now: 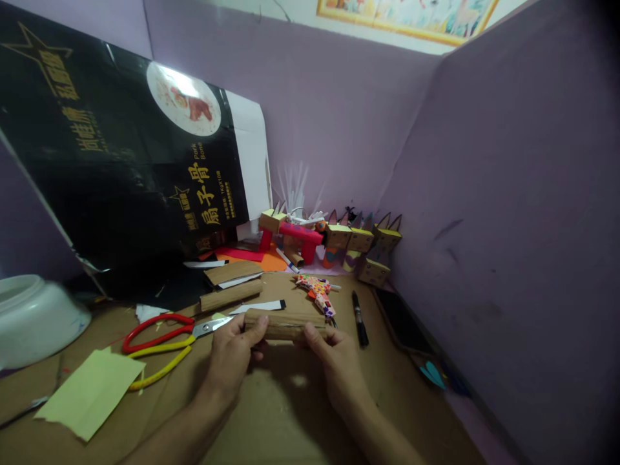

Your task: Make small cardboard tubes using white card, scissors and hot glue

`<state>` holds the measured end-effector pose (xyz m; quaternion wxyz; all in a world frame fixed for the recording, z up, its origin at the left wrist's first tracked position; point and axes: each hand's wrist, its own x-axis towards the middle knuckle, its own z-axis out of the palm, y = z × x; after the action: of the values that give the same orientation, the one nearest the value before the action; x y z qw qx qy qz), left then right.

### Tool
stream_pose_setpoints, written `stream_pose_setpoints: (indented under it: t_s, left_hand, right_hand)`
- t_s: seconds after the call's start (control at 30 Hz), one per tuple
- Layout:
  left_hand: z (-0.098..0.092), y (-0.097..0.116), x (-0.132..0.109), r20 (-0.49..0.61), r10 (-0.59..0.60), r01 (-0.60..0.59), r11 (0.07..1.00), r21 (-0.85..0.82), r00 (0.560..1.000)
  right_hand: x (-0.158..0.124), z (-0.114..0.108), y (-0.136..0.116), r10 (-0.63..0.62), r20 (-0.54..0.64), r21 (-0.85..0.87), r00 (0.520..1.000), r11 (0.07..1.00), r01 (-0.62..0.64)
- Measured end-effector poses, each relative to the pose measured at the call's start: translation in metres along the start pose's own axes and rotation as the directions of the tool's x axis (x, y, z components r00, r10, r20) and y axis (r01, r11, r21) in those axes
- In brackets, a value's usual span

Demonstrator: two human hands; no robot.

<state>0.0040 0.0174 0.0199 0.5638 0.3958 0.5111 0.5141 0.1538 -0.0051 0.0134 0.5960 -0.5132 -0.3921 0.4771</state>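
Note:
Between my two hands, just above the cardboard-covered table (271, 413), a brown rolled cardboard piece (285, 324) is held lengthwise. My left hand (235, 355) grips its left end, thumb on top and fingers curled beneath. At the right end, my right hand (334, 358) pinches it the same way. A lengthwise seam or fold shows along its near side. Behind it lie another cardboard roll (231, 297) and a flatter cardboard piece (232, 274). White paper strips with black ends, such as this strip (259, 306), lie near them.
Scissors (194, 334) with red and yellow handles lie left, beside yellow-green paper (92, 391) and a white container (36, 323). A colourful glue gun (317, 294), black marker (359, 320) and phone (402, 323) lie right. Cardboard animal figures (361, 239) and a black box panel (121, 161) stand behind.

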Motion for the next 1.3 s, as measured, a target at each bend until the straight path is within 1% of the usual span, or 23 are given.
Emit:
stream_pose_setpoints:
  t_s: [0.1, 0.17, 0.23, 0.33, 0.43, 0.5, 0.53, 0.6, 0.67, 0.73, 0.77, 0.8, 0.83, 0.87, 0.9, 0.93, 0.97, 1.0, 1.07, 1.13, 1.2, 1.27, 1.3]
  left_hand:
    - [-0.001, 0.002, 0.002, -0.004, 0.006, -0.006, 0.999, -0.051, 1.000]
    - [-0.001, 0.003, 0.002, 0.005, 0.008, -0.008, 0.998, -0.065, 1.000]
    - [-0.002, 0.004, 0.003, 0.010, 0.008, -0.007, 0.996, -0.090, 1.000]
    - [-0.002, 0.005, 0.005, -0.004, 0.011, -0.012, 0.990, -0.143, 1.000]
    - [-0.002, 0.009, 0.008, -0.042, 0.013, -0.021, 0.978, -0.207, 0.999]
    - [-0.001, 0.010, 0.009, -0.045, -0.005, -0.008, 0.957, -0.290, 0.999]
    - [0.000, 0.011, 0.008, -0.031, -0.020, 0.008, 0.941, -0.337, 0.999]
    - [0.003, 0.009, 0.004, 0.046, -0.052, 0.067, 0.904, -0.422, 0.998]
    - [0.007, 0.005, -0.003, 0.202, -0.065, 0.149, 0.887, -0.437, 0.977]
    - [0.009, 0.002, -0.009, 0.362, -0.084, 0.212, 0.919, -0.331, 0.929]
    - [0.010, 0.000, -0.011, 0.384, -0.101, 0.209, 0.946, -0.249, 0.918]
    - [0.009, 0.000, -0.013, 0.362, -0.119, 0.189, 0.968, -0.163, 0.924]
    - [0.008, 0.001, -0.013, 0.298, -0.126, 0.159, 0.983, -0.089, 0.946]
    - [0.006, 0.002, -0.012, 0.212, -0.107, 0.116, 0.993, -0.032, 0.971]
    - [0.003, 0.003, -0.011, 0.129, -0.062, 0.061, 0.998, 0.012, 0.990]
    - [0.001, 0.005, -0.009, 0.069, -0.004, 0.000, 0.999, 0.051, 0.998]
    - [-0.001, 0.006, -0.007, 0.039, 0.063, -0.067, 0.994, 0.090, 0.997]
    - [-0.003, 0.007, -0.006, 0.038, 0.135, -0.138, 0.982, 0.127, 0.990]
    - [-0.005, 0.006, -0.006, 0.097, 0.265, -0.279, 0.943, 0.182, 0.959]
    - [-0.005, 0.004, -0.010, 0.199, 0.362, -0.401, 0.888, 0.223, 0.911]
    - [-0.003, 0.002, -0.016, 0.291, 0.433, -0.509, 0.814, 0.280, 0.853]
    - [-0.001, 0.001, -0.022, 0.367, 0.475, -0.590, 0.731, 0.343, 0.800]
    - [0.000, 0.000, -0.024, 0.396, 0.494, -0.626, 0.692, 0.360, 0.774]
  right_hand:
    - [0.003, -0.002, 0.001, 0.036, -0.045, 0.075, 0.998, 0.997, -0.033]
    - [0.004, -0.003, 0.001, 0.048, -0.085, 0.092, 0.995, 0.995, -0.040]
    - [0.005, -0.004, 0.001, 0.042, -0.098, 0.100, 0.994, 0.994, -0.032]
    - [0.006, -0.006, -0.001, 0.066, -0.058, 0.134, 0.996, 0.989, -0.058]
    - [0.010, -0.011, -0.004, 0.108, -0.039, 0.274, 0.993, 0.957, -0.093]
    - [0.012, -0.012, -0.004, 0.082, -0.041, 0.366, 0.996, 0.928, -0.062]
    - [0.012, -0.011, -0.003, 0.054, -0.025, 0.385, 0.998, 0.922, -0.040]
    - [0.010, -0.008, -0.001, -0.015, 0.076, 0.373, 0.997, 0.928, -0.014]
    - [0.006, -0.003, 0.000, -0.057, 0.183, 0.345, 0.982, 0.939, -0.010]
    - [0.003, 0.000, 0.000, -0.050, 0.235, 0.333, 0.971, 0.942, -0.032]
    - [0.002, 0.000, -0.001, -0.050, 0.228, 0.334, 0.972, 0.942, -0.030]
    - [0.002, -0.001, -0.003, -0.059, 0.204, 0.330, 0.977, 0.944, -0.012]
    - [0.002, -0.003, -0.005, -0.081, 0.171, 0.312, 0.982, 0.950, 0.024]
    - [0.003, -0.005, -0.006, -0.116, 0.134, 0.268, 0.984, 0.960, 0.077]
    - [0.004, -0.008, -0.008, -0.163, 0.093, 0.194, 0.982, 0.971, 0.142]
    - [0.005, -0.010, -0.010, -0.214, 0.057, 0.094, 0.975, 0.974, 0.208]
    - [0.005, -0.012, -0.011, -0.262, 0.039, -0.016, 0.964, 0.965, 0.263]
    - [0.005, -0.013, -0.011, -0.308, 0.048, -0.112, 0.950, 0.944, 0.312]
    - [0.005, -0.012, -0.009, -0.378, 0.121, -0.199, 0.918, 0.897, 0.396]
    - [0.004, -0.010, -0.005, -0.379, 0.217, -0.180, 0.899, 0.890, 0.419]
    - [0.004, -0.008, 0.000, -0.339, 0.280, -0.157, 0.898, 0.907, 0.392]
    - [0.003, -0.006, 0.004, -0.298, 0.283, -0.154, 0.911, 0.924, 0.350]
    - [0.003, -0.005, 0.006, -0.284, 0.262, -0.141, 0.922, 0.934, 0.328]
